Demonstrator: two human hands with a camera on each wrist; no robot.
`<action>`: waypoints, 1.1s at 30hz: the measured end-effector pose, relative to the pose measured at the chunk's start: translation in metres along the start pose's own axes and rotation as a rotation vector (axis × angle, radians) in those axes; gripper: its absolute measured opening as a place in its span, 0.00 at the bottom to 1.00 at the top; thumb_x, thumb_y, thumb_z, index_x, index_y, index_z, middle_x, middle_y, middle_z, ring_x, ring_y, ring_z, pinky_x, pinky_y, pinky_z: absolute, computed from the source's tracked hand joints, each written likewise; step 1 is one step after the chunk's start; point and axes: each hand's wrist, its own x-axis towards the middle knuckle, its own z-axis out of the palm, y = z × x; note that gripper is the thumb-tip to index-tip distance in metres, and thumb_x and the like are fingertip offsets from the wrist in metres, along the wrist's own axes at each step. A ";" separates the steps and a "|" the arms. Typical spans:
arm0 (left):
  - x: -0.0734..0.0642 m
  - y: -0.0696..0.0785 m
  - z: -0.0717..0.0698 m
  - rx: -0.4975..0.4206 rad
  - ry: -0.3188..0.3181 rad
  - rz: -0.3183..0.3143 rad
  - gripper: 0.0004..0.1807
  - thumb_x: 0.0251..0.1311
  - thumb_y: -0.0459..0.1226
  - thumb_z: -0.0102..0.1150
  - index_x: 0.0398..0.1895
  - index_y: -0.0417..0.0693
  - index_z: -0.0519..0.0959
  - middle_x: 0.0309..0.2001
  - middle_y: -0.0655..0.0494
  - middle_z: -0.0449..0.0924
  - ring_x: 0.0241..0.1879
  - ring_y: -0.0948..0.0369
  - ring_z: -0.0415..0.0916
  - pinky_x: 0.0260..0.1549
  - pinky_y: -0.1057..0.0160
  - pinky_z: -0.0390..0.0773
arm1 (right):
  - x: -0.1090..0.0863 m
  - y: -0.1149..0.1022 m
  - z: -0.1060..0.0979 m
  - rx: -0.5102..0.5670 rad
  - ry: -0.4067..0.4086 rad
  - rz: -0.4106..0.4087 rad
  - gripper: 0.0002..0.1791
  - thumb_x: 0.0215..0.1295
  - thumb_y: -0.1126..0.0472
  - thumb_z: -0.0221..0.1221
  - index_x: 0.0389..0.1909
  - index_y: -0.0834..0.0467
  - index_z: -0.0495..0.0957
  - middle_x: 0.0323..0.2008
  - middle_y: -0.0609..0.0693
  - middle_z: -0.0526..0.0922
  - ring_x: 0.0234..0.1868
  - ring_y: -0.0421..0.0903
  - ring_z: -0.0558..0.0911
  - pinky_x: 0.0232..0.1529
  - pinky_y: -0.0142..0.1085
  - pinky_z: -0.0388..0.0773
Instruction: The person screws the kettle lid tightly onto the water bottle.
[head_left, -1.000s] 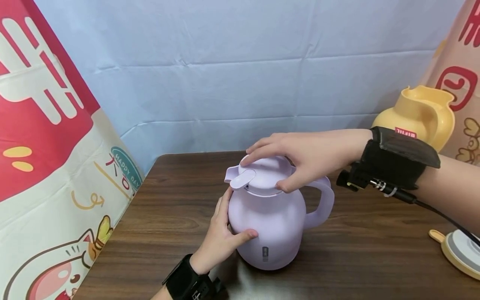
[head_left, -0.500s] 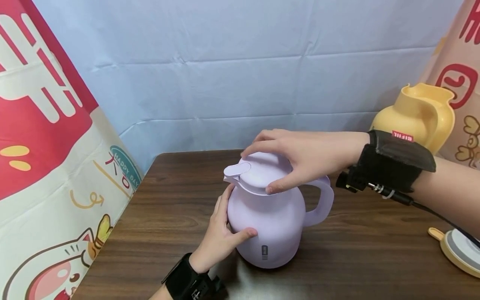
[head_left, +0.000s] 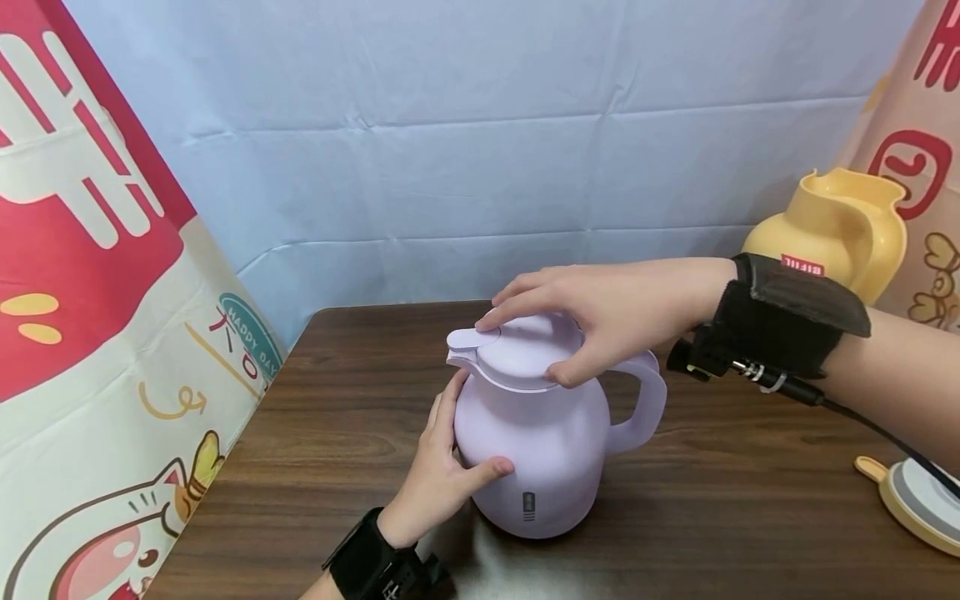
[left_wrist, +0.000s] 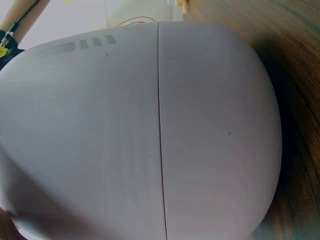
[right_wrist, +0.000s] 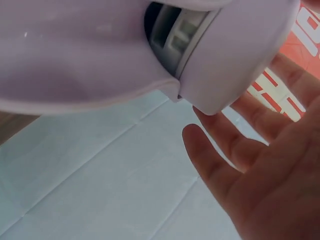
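A lilac thermos jug (head_left: pixel 540 458) stands upright on the wooden table, its handle to the right. My left hand (head_left: pixel 438 475) grips the jug's body from the left, thumb across the front. In the left wrist view the lilac body (left_wrist: pixel 215 125) fills most of the picture. On top sits a round lilac lid (head_left: pixel 525 354), its tab pointing left over the spout. My right hand (head_left: pixel 592 312) holds the lid from above, thumb at the near side and fingers at the far side. From below, the right wrist view shows fingers (right_wrist: pixel 225 135) around the lid's edge.
A yellow jug (head_left: pixel 832 229) without a lid stands at the back right, partly behind my right wrist. A yellow and white lid (head_left: pixel 918 500) lies at the table's right side. Blue cloth (head_left: pixel 480 167) hangs behind the table (head_left: pixel 337 400). A black cable runs from the right wrist.
The lid has turned clockwise, its tab swinging from the front left to over the spout. My right hand turned with it, then shifted slightly back. The left hand has stayed put.
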 end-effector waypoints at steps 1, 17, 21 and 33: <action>0.000 0.000 0.000 0.000 0.000 0.000 0.56 0.46 0.64 0.64 0.75 0.66 0.44 0.67 0.58 0.56 0.61 0.58 0.61 0.52 0.50 0.71 | 0.000 0.000 0.001 -0.003 0.013 -0.007 0.35 0.54 0.55 0.63 0.65 0.40 0.66 0.63 0.39 0.63 0.62 0.41 0.63 0.56 0.43 0.65; 0.002 -0.004 0.001 0.007 0.001 0.020 0.55 0.46 0.65 0.63 0.75 0.65 0.45 0.67 0.58 0.56 0.61 0.58 0.61 0.53 0.51 0.70 | 0.002 0.002 0.006 -0.111 0.108 0.033 0.37 0.56 0.34 0.60 0.67 0.36 0.63 0.62 0.37 0.63 0.58 0.38 0.67 0.54 0.41 0.68; 0.002 -0.003 0.000 0.003 -0.005 0.006 0.55 0.46 0.65 0.63 0.75 0.66 0.45 0.66 0.58 0.56 0.61 0.58 0.61 0.53 0.50 0.70 | -0.002 0.000 0.003 -0.056 0.037 0.030 0.36 0.58 0.49 0.61 0.68 0.33 0.61 0.70 0.39 0.53 0.67 0.42 0.58 0.58 0.44 0.65; 0.001 -0.003 0.001 0.025 0.006 0.010 0.56 0.46 0.67 0.61 0.75 0.65 0.45 0.65 0.58 0.58 0.60 0.58 0.62 0.52 0.51 0.71 | 0.001 -0.002 0.010 -0.187 0.176 0.049 0.35 0.53 0.29 0.58 0.60 0.39 0.72 0.48 0.36 0.70 0.49 0.38 0.70 0.52 0.40 0.68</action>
